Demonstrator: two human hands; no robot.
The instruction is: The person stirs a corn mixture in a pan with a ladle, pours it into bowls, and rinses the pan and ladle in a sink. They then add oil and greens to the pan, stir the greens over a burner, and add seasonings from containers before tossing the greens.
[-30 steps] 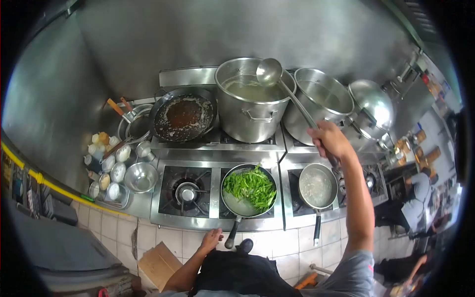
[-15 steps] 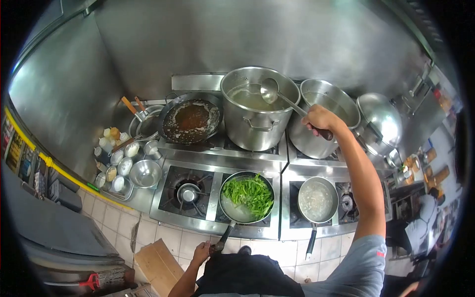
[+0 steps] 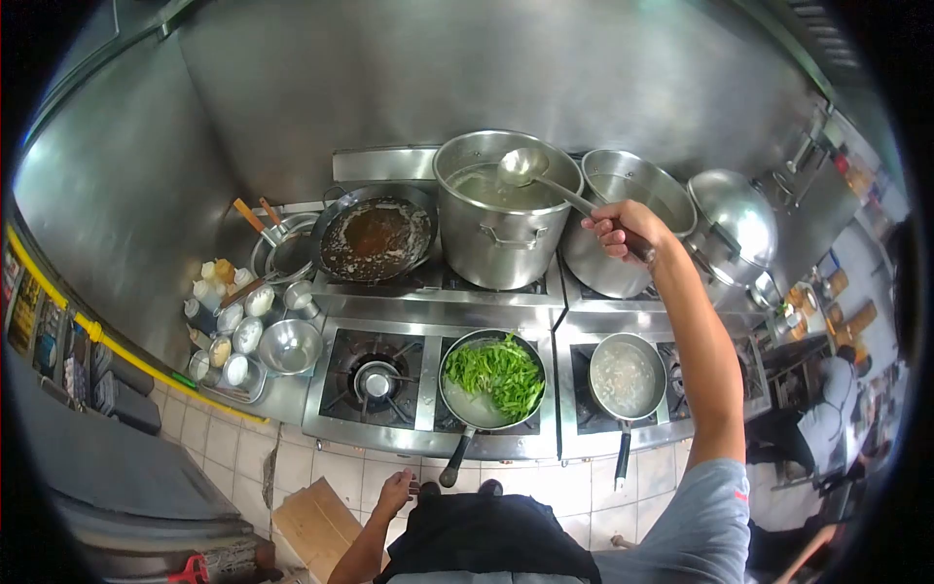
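Observation:
My right hand [image 3: 628, 231] is wrapped round the dark handle of a metal ladle [image 3: 523, 167]. The ladle's bowl hangs over the mouth of a tall stockpot [image 3: 506, 255] with pale liquid in it. Low in the view, my left hand [image 3: 397, 492] holds nothing, its fingers loosely apart, a little left of the handle end of a frying pan [image 3: 467, 428]. Chopped leafy greens [image 3: 496, 378] lie in that pan on the front burner, with some pale liquid beside them.
A second stockpot [image 3: 598, 263] and a domed lid [image 3: 739, 209] stand at right. A smaller pan [image 3: 628, 378] holds cloudy liquid. At left are a wok [image 3: 341, 238] of brown oil, a steel bowl [image 3: 289, 347] and several seasoning containers. A person [image 3: 827, 419] is at far right.
My left hand has come off the frying pan's handle and is now apart from it. The ladle has shifted slightly left and up over the stockpot, still in my right hand.

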